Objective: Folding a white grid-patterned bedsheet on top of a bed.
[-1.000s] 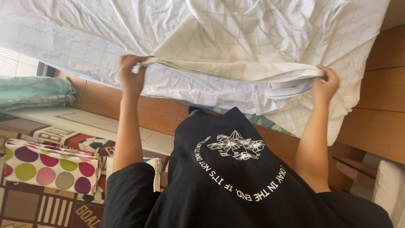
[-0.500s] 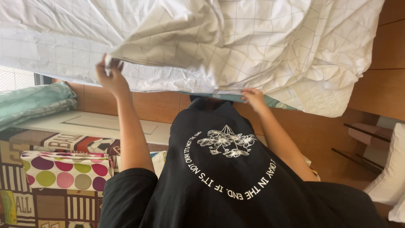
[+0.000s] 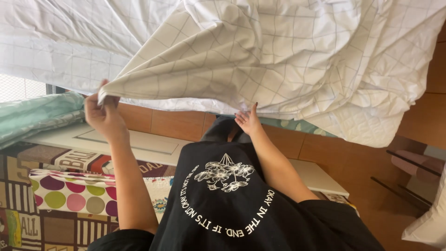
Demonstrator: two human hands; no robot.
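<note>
A large white sheet with a thin grid pattern point(image 3: 260, 56) fills the top of the head view, draped and folded over itself. My left hand point(image 3: 103, 115) pinches a corner of that sheet at the left and holds it up. My right hand point(image 3: 248, 121) lies flat with spread fingers against the sheet's lower edge near the middle. Below the hands I see my black shirt point(image 3: 232, 204) with a white flower print.
A wooden bed frame point(image 3: 181, 124) runs under the sheet. A pale green blanket point(image 3: 32, 116) lies at the left. A polka-dot cushion point(image 3: 69, 195) and a patchwork cover point(image 3: 28, 227) sit at the lower left. A white pillow point(image 3: 429, 223) is at the lower right.
My right hand has let go of the sheet's right corner and moved left to its lower middle edge. My left hand has carried its corner lower and further left.
</note>
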